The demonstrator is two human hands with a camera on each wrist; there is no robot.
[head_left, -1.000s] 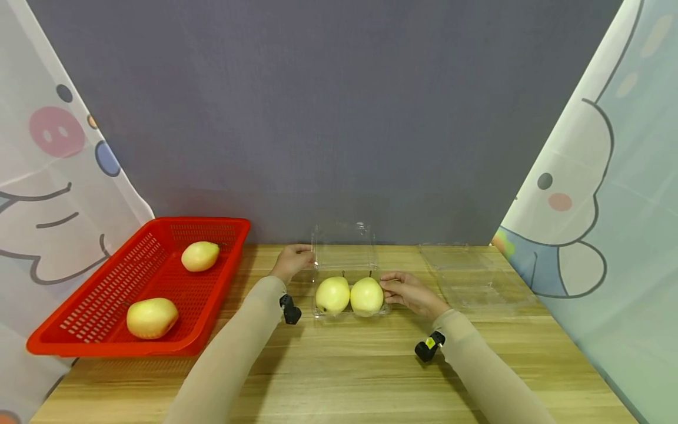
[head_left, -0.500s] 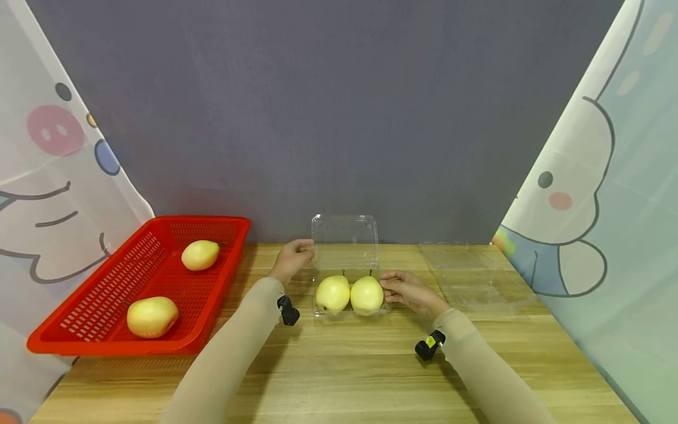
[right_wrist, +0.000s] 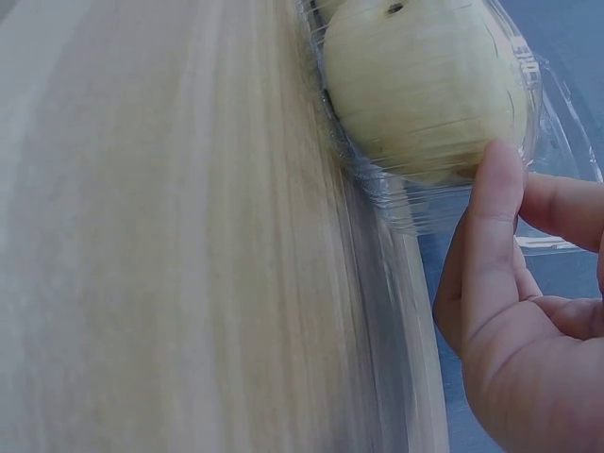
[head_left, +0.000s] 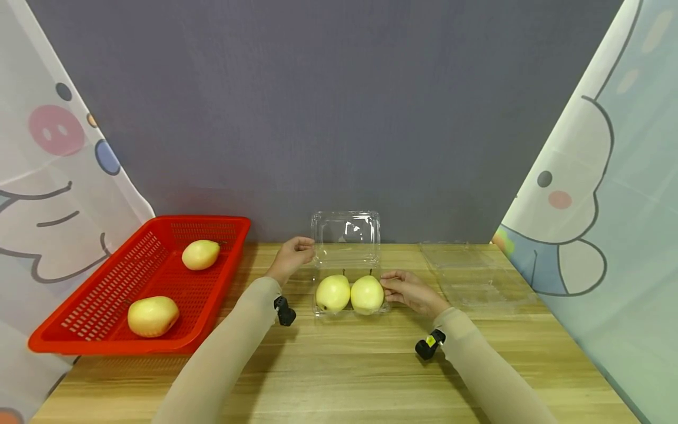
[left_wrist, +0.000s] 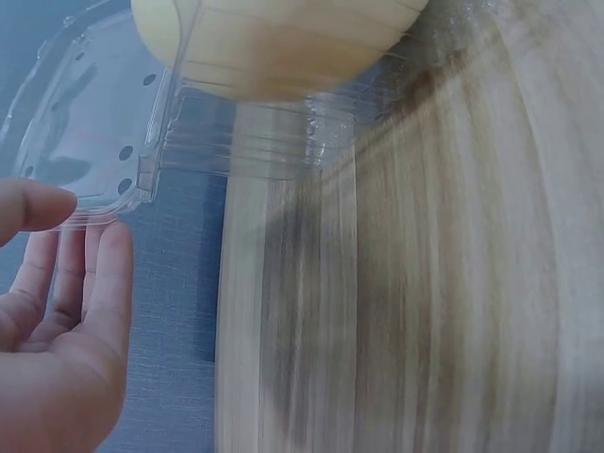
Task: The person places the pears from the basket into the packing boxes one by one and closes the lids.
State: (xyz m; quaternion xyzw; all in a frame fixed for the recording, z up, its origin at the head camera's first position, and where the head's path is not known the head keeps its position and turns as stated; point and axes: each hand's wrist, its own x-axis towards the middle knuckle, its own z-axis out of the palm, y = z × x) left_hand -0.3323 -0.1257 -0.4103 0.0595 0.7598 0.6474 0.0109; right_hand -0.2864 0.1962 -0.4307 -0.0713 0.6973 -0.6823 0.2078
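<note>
A clear plastic clamshell box [head_left: 324,312] stands on the table with two yellow pears in its base: a left pear [head_left: 333,293] and a right pear [head_left: 367,295]. Its hinged lid [head_left: 346,227] is raised behind them. My left hand [head_left: 292,257] pinches the lid's left edge; in the left wrist view the thumb [left_wrist: 42,205] and fingers meet at the lid's rim. At the box's right side, my right hand [head_left: 412,292] holds the rim between thumb and index finger [right_wrist: 495,184], beside the right pear.
A red plastic basket [head_left: 221,288] on the left holds two more pears, one far [head_left: 201,255] and one near [head_left: 153,316]. Another clear clamshell [head_left: 477,277] lies opened out on the right of the wooden table [head_left: 339,371]. A grey cloth backdrop [head_left: 339,118] rises behind.
The lid has swung up to a steeper angle, its top edge higher, with my left hand rising slightly along with it. My right hand, the box base and pears keep their places.
</note>
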